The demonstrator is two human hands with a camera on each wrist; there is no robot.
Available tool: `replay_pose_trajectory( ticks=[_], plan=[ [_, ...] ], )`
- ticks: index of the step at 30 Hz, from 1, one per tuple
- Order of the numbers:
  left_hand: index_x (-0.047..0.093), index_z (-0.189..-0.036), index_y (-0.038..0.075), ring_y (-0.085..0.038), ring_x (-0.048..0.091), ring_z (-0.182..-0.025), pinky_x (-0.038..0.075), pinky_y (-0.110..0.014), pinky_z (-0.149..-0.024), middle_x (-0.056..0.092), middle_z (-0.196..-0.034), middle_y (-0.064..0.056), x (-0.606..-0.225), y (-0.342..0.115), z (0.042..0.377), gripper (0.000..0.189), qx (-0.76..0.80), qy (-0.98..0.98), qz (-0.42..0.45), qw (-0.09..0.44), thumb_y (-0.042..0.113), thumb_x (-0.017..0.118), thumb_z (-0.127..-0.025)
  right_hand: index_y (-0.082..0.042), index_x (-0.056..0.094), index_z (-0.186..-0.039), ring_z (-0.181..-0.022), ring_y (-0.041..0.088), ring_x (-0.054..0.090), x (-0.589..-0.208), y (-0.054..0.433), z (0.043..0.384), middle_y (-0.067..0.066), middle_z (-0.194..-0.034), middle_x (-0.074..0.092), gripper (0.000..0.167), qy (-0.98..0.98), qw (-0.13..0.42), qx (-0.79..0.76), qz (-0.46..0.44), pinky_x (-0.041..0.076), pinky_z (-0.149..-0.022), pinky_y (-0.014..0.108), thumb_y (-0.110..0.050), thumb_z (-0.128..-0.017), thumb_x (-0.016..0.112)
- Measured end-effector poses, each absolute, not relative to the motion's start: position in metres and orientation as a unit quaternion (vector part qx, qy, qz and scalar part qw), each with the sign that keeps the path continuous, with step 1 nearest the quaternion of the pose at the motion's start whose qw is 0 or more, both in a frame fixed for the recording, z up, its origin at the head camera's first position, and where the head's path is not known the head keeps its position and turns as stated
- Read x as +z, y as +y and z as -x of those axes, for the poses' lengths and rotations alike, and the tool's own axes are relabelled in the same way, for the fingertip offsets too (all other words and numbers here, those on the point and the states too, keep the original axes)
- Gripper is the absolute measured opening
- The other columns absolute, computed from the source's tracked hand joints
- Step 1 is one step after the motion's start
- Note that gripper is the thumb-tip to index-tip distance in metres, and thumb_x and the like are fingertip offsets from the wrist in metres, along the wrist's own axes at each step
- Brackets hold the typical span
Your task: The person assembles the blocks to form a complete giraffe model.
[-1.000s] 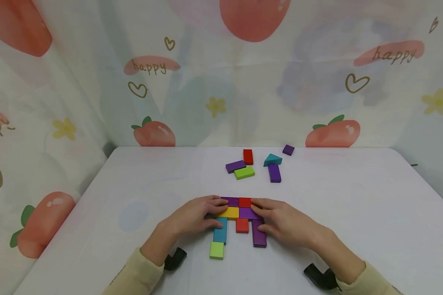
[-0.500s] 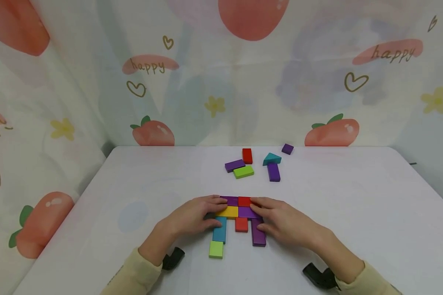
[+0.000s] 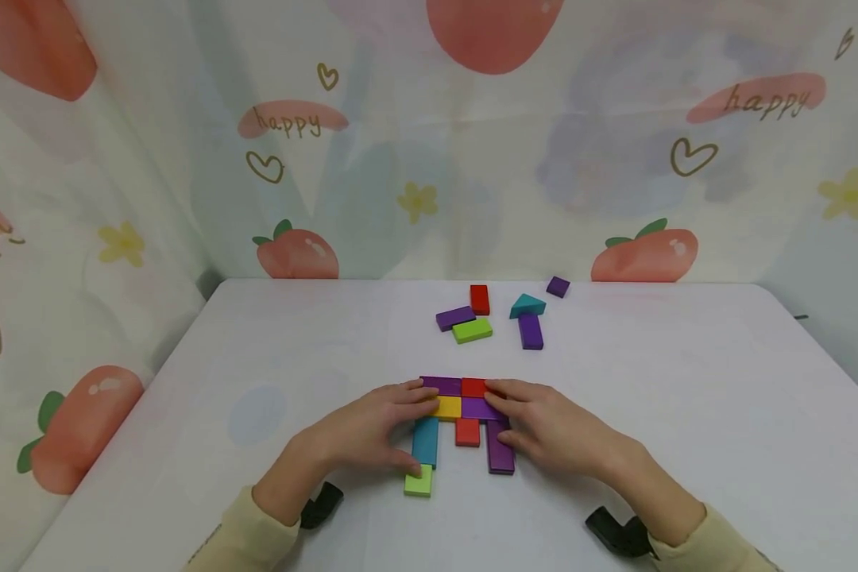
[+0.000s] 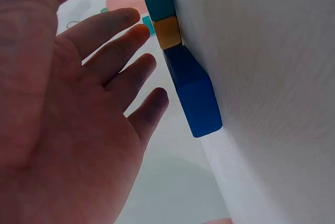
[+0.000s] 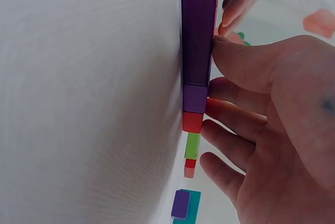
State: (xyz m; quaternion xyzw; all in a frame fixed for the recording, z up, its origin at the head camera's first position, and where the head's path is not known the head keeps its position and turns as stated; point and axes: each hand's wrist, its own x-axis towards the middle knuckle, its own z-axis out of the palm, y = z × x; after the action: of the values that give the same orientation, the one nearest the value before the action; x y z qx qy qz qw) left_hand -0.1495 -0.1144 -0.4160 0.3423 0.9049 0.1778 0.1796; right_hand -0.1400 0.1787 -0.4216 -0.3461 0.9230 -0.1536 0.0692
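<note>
You are flanking abutting flat blocks with left hand and right hand, fingers spread, apparently keeping them flush.

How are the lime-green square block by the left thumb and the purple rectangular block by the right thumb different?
The lime-green square block is short, but the purple rectangular block is long. The green one is bright; the purple one dark. The square touches a blue rectangular block; the long one meets a second purple rectangular block. Both lie on the white table.
</note>
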Motion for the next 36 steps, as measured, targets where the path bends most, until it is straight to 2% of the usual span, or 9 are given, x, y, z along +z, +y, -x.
replay_pose_trajectory(
  ticks=[18, 24, 28, 36],
  plan=[
    [0.044, -0.155, 0.017, -0.021, 0.024, -0.15, 0.029, -0.043, -0.117, 0.035, -0.161, 0.004, -0.419, -0.111, 0.155, 0.084, 0.17, 0.906, -0.35, 0.167, 0.049, 0.078, -0.085, -0.004, 0.056, -0.144, -0.136, 0.031, 0.047, -0.418, 0.179, 0.141, 0.011, -0.15, 0.049, 0.057, 0.925, 0.064, -0.154, 0.34, 0.043, -0.107, 0.05, -0.028, -0.095, 0.072],
    [0.051, -0.151, 0.017, -0.021, 0.033, -0.146, 0.036, -0.041, -0.114, 0.044, -0.155, 0.002, -0.419, -0.11, 0.161, 0.072, 0.182, 0.907, -0.351, 0.142, 0.044, 0.077, -0.089, -0.006, 0.067, -0.131, -0.123, 0.028, 0.057, -0.415, 0.174, 0.14, 0.006, -0.132, 0.063, 0.043, 0.923, 0.023, -0.186, 0.336, 0.048, -0.101, 0.05, -0.023, -0.092, 0.076],
    [0.057, -0.146, 0.018, -0.019, 0.041, -0.14, 0.041, -0.038, -0.11, 0.05, -0.149, 0.002, -0.42, -0.114, 0.163, 0.066, 0.191, 0.907, -0.351, 0.13, 0.041, 0.078, -0.088, -0.01, 0.072, -0.119, -0.113, 0.024, 0.061, -0.414, 0.164, 0.136, 0.0, -0.117, 0.065, 0.031, 0.909, 0.02, -0.208, 0.36, 0.052, -0.097, 0.047, -0.019, -0.091, 0.078],
    [0.06, -0.143, 0.015, -0.02, 0.044, -0.138, 0.042, -0.038, -0.109, 0.053, -0.146, 0.001, -0.42, -0.114, 0.164, 0.062, 0.193, 0.9, -0.369, 0.125, 0.039, 0.079, -0.088, -0.013, 0.072, -0.12, -0.106, 0.018, 0.055, -0.417, 0.155, 0.13, -0.004, -0.113, 0.058, 0.034, 0.911, 0.043, -0.19, 0.365, 0.052, -0.094, 0.044, -0.027, -0.09, 0.079]
  ],
)
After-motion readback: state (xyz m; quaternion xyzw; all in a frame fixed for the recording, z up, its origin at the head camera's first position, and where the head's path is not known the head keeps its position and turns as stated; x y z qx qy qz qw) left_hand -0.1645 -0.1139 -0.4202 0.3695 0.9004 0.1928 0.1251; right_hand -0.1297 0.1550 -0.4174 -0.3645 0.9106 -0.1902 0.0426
